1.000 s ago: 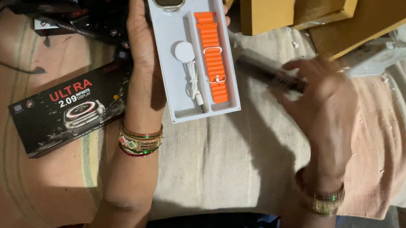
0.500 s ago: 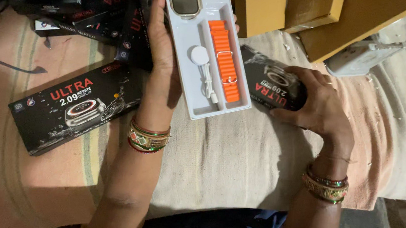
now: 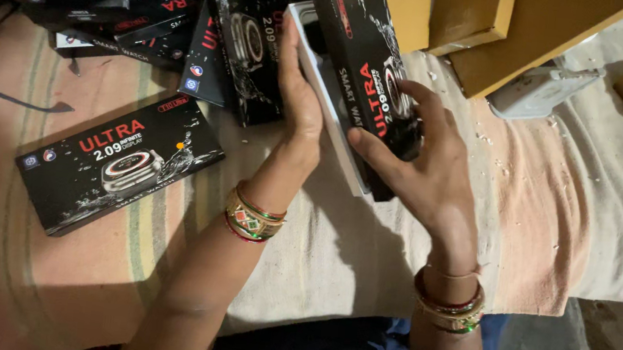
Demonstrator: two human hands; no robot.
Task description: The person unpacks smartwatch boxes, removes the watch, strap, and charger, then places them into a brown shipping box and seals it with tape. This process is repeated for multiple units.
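Note:
My left hand (image 3: 298, 94) grips the edge of a white inner tray (image 3: 325, 115), held upright above the cloth. My right hand (image 3: 416, 158) holds a black printed box sleeve (image 3: 371, 67) pressed over the tray's face, so the tray's contents are hidden. Both wrists wear coloured bangles. The two hands are close together, on either side of the tray and sleeve.
A closed black watch box (image 3: 118, 164) lies on the striped cloth (image 3: 364, 256) at the left. Several more black boxes (image 3: 152, 7) are piled at the top left. Brown cardboard boxes (image 3: 508, 26) and a white tray (image 3: 540, 90) sit at the top right.
The tray, first held flat showing an orange strap and a watch, has been turned on edge. My right hand brought the black sleeve up and over it.

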